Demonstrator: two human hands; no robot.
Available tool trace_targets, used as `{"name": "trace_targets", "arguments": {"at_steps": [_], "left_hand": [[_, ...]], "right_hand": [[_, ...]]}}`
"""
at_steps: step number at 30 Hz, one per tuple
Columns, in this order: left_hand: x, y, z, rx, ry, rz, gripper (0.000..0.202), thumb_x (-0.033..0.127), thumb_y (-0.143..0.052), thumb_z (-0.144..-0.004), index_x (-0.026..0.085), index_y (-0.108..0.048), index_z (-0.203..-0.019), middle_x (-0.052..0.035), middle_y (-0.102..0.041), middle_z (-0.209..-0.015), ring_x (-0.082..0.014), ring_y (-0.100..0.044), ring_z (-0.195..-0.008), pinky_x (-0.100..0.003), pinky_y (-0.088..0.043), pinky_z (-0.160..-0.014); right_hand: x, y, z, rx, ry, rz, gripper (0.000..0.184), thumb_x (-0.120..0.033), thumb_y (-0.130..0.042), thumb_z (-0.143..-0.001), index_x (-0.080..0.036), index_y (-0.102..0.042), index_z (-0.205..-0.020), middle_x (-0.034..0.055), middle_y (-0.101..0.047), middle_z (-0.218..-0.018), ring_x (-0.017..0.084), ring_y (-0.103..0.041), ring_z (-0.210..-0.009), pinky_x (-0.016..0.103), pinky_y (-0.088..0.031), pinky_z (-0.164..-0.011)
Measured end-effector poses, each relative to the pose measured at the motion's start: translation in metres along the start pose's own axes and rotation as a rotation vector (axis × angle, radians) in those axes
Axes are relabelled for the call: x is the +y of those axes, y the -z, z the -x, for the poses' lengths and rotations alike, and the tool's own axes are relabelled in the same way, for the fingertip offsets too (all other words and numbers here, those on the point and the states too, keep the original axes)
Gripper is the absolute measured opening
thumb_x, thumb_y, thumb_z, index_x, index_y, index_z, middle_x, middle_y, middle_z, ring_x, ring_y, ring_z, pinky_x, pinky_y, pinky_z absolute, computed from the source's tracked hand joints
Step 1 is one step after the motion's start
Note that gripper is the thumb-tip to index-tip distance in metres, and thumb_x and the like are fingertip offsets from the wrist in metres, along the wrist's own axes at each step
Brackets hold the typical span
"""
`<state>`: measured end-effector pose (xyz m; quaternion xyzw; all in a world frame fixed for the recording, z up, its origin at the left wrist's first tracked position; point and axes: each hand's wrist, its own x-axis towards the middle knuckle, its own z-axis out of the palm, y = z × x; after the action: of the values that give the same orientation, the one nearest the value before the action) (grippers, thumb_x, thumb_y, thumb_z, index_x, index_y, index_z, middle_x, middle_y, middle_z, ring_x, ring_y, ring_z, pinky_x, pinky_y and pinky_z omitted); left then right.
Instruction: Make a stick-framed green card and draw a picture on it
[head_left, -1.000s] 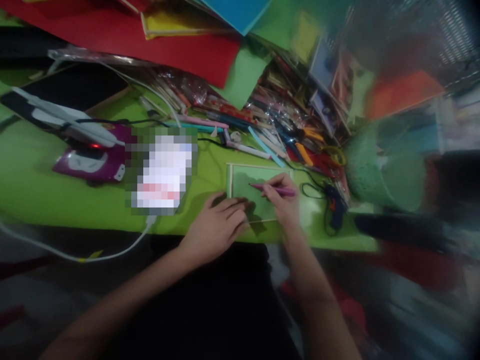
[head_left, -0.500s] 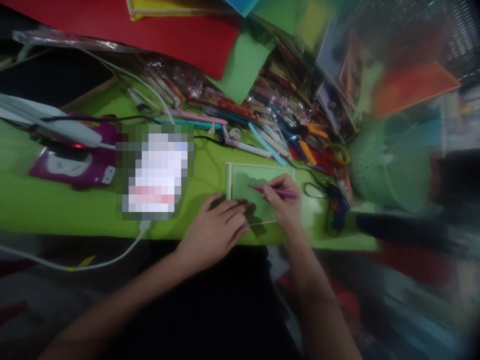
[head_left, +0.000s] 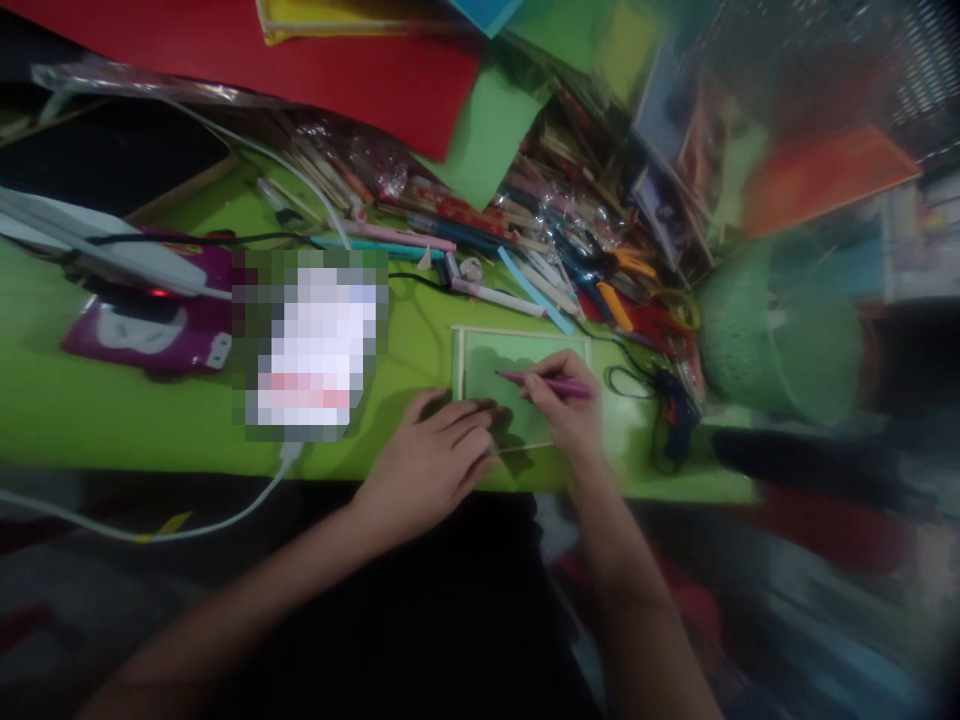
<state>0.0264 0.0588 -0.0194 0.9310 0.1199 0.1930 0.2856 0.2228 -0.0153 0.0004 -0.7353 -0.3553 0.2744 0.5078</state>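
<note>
Over the green card (head_left: 502, 350), right hand (head_left: 574, 425): gripping a purple pen (head_left: 566, 384) in closed fingers, the tip pointing at the card's left half; whether it is touching is too small to tell.
Left hand (head_left: 435, 455): lying palm down, fingers half bent and loosely together, grasping nothing; its fingertips are resting on the card's lower left part.
Card position: lying flat near the front edge of the table (head_left: 412, 365), wooden strips (head_left: 460, 365) lining its edges.
Pen step: marking or drawing seems to be going on; a next stroke would be calling for a steady card and a light, controlled tip.
Beside the card: a glue gun (head_left: 673, 420) is lying to the right.
Plastic wrapping (head_left: 394, 175): lying behind, apparently holding thin sticks, near orange-handled pliers (head_left: 615, 305).
Green bucket (head_left: 780, 330): standing farther right; blur is hiding whatever it is holding.
</note>
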Motion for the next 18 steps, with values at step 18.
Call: {"name": "trace_targets", "arguments": {"at_steps": [18], "left_hand": [[-0.0011, -0.0009, 0.0004, 0.002, -0.004, 0.011, 0.020, 0.027, -0.050, -0.107, 0.020, -0.067, -0.104, -0.0063, -0.075, -0.132, -0.0270, -0.067, -0.125, -0.054, -0.041, -0.110]], "right_hand": [[0.0009, -0.0011, -0.0008, 0.002, -0.009, 0.016, 0.020, -0.038, -0.077, -0.086, -0.023, -0.064, -0.085, -0.0017, -0.071, -0.073, 0.015, -0.070, -0.068, 0.029, -0.057, -0.065]]}}
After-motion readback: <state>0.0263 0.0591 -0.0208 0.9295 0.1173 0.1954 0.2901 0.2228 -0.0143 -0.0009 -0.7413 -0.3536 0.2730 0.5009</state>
